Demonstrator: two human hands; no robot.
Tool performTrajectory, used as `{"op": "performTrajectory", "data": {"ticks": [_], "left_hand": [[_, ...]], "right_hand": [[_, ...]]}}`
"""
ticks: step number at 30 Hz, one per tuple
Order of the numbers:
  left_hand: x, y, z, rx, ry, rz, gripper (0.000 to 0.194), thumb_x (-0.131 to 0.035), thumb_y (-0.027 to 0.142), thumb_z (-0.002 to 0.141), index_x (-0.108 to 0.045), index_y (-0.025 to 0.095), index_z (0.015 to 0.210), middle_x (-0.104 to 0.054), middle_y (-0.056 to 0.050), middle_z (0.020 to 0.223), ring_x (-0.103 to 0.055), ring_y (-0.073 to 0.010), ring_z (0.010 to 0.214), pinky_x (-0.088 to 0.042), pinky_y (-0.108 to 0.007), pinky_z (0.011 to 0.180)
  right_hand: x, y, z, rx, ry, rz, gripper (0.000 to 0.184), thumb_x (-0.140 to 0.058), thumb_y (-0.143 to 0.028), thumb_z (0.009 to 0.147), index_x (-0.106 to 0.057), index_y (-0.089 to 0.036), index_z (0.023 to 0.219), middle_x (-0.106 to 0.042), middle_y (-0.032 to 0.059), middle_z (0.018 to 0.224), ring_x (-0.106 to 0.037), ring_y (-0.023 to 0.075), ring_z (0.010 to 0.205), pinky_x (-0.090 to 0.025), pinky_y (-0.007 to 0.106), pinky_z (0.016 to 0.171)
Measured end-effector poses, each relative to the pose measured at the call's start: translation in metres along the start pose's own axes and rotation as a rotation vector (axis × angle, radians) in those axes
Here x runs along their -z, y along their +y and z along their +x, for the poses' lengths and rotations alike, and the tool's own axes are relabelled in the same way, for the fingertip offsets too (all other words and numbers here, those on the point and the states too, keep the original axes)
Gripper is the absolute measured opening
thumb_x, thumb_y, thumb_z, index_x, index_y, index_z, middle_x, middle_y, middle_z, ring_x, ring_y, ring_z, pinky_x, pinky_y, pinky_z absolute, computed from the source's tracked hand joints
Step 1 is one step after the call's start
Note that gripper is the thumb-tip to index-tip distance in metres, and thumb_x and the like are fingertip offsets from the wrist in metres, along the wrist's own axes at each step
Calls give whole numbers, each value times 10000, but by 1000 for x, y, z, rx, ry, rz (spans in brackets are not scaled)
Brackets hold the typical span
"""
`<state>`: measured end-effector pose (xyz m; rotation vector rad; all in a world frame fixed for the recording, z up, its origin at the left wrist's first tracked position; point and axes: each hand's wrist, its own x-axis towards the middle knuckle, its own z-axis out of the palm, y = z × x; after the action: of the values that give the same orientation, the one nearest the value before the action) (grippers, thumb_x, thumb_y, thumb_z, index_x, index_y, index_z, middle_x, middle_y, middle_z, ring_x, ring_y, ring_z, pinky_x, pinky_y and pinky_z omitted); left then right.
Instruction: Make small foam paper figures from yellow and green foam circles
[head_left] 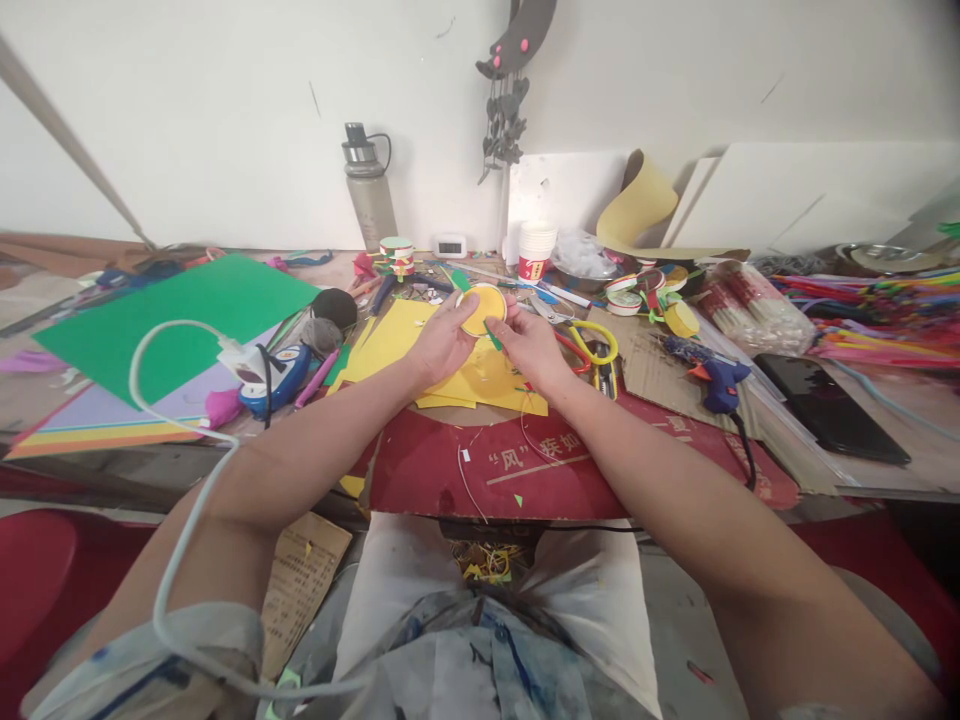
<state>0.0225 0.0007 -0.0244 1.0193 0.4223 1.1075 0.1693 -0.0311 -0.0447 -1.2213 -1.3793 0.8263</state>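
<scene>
Between my two hands is a round yellow disc with a pale rim [484, 310], raised above the table with its flat face toward me. My left hand [448, 340] grips its left edge. At the lower right edge, the fingers of my right hand [527, 345] are closed on a narrow green strip [493, 334] lying against the disc. Another bit of green [459, 280] shows beyond my left fingers. Below the hands lie yellow sheets [397, 355] on a red printed board [442, 460].
Scissors with yellow handles [600, 343] lie right of my hands. Farther right are a blue glue gun [712, 375] and a black phone [832, 405]. Green sheet [180, 315] covers the left side; a bottle [370, 195] and paper cups [535, 250] stand behind. A white cable [176, 560] crosses my left arm.
</scene>
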Motion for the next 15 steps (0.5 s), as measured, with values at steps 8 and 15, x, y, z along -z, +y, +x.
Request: {"op": "performTrajectory", "data": {"ticks": [8,15], "left_hand": [[4,-3,5,-5,29,-17,347,-663,104,674,-686,161,1016,-836,-121,1107,-742,-318,1311,-576,-501,1153],[10,3,4,-22,167,123,180,-725,130,793,-703,139,971,-822,-116,1013,-799,-275,1105,-645,-481,1034]], "right_hand": [[-1,0,0,-109,-23,-41,368,-688,-531,942,-557,-252,742,-540,-30,668,-454,142,621,-354,306,601],[5,0,2,-27,75,-124,295,-716,-509,911,-576,-251,877,-625,-20,835,-555,160,773,-451,313,727]]}}
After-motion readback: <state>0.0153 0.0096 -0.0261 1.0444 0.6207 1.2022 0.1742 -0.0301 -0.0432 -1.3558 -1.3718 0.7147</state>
